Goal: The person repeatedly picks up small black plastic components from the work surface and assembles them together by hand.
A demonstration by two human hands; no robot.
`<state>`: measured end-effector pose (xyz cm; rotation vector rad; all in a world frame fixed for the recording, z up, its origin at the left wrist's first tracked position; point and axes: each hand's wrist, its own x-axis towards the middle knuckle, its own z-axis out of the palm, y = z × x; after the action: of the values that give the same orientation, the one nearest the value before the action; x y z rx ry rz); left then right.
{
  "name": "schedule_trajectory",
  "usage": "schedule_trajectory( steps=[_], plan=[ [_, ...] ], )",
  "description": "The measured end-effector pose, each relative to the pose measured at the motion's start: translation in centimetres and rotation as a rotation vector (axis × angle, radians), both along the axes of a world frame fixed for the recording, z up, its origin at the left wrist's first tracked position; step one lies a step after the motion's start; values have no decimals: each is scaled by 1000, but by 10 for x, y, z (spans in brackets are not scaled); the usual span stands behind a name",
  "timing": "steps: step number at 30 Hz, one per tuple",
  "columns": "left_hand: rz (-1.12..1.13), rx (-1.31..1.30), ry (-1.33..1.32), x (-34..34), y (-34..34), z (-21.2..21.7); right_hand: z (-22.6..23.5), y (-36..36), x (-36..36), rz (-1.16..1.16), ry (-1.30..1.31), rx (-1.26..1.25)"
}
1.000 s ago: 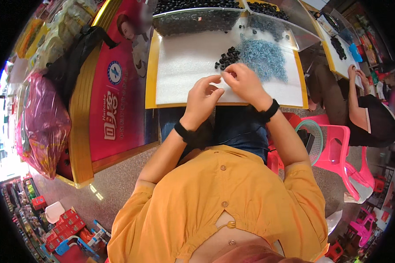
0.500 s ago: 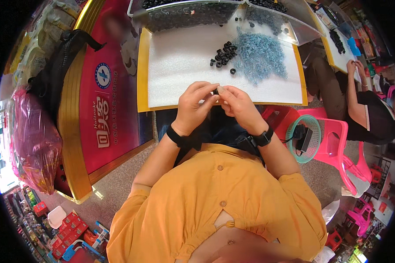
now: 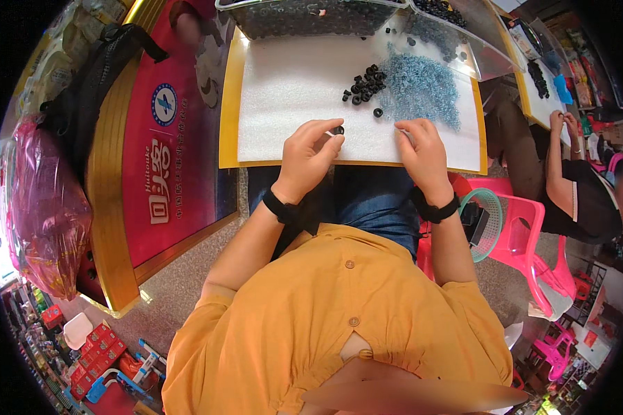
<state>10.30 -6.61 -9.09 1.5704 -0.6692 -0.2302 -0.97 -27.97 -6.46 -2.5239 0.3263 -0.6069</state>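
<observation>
Bead (image 3: 338, 130) in left hand (image 3: 304, 156) is small, its axis unclear.

left hand (image 3: 306, 156): thumb and finger pinching | right hand (image 3: 425, 156): loosely curled, empty

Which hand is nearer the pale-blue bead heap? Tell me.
Right. The right hand is on the person's side of the pale-blue bead heap; the left hand is farther off, to the left.
</observation>
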Motion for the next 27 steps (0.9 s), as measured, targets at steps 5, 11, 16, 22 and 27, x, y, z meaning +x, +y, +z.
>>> schedule_trajectory(
  steps=[5,11,16,22,27],
  plan=[
    [-48,33,-27,1,1,2,2,4,13,27,18,-50],
    [-50,34,28,1,2,6,7,5,9,117,20,96],
    [-44,29,-35,3,1,3,13,3,8,-4,79,151],
    [-47,19,2,2,2,3,5,4,18,72,71,-63],
    [-47,33,-15,2,1,5,12,3,21,105,140,-152]
  ],
)
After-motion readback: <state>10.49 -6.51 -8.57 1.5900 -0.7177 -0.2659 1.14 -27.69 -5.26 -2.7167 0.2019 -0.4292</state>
